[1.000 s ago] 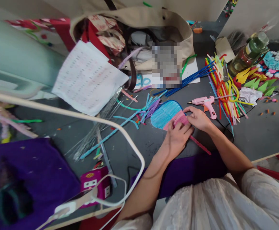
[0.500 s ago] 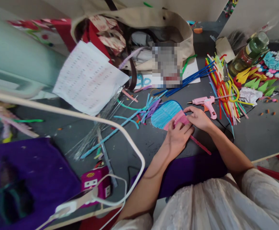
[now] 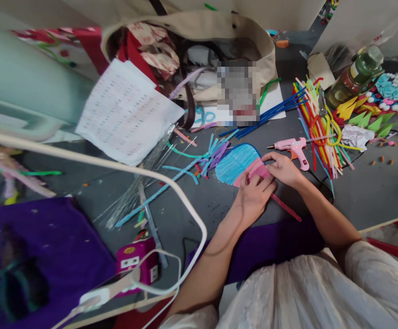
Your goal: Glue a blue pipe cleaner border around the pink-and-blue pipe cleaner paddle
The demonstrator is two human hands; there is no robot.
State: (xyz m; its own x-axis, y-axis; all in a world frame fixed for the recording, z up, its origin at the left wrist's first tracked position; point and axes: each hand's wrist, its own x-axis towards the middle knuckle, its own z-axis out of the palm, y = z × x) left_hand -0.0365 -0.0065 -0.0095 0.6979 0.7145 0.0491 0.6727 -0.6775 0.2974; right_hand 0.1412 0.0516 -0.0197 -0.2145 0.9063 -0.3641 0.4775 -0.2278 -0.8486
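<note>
A rounded panel of pipe cleaners point(image 3: 238, 160), blue on the left and pink on the right with a dark blue edging, lies flat on the table. My left hand point(image 3: 255, 196) rests over its pink part, fingers bent and pressed down. A loose pink pipe cleaner point(image 3: 288, 209) sticks out from under that hand towards the lower right. At the panel's right edge, my right hand point(image 3: 283, 170) pinches with thumb and fingers close to the left fingertips. What exactly lies between the fingertips is partly hidden. A pink glue gun point(image 3: 291, 146) lies just beyond my right hand.
Colourful pipe cleaners point(image 3: 317, 123) lie bundled right of the glue gun, near a green bottle point(image 3: 354, 75). A canvas bag point(image 3: 267, 50) stands behind. On the left, a white cable point(image 3: 185, 205) loops above a purple power block point(image 3: 153, 262); pliers point(image 3: 21, 278) rest on purple cloth.
</note>
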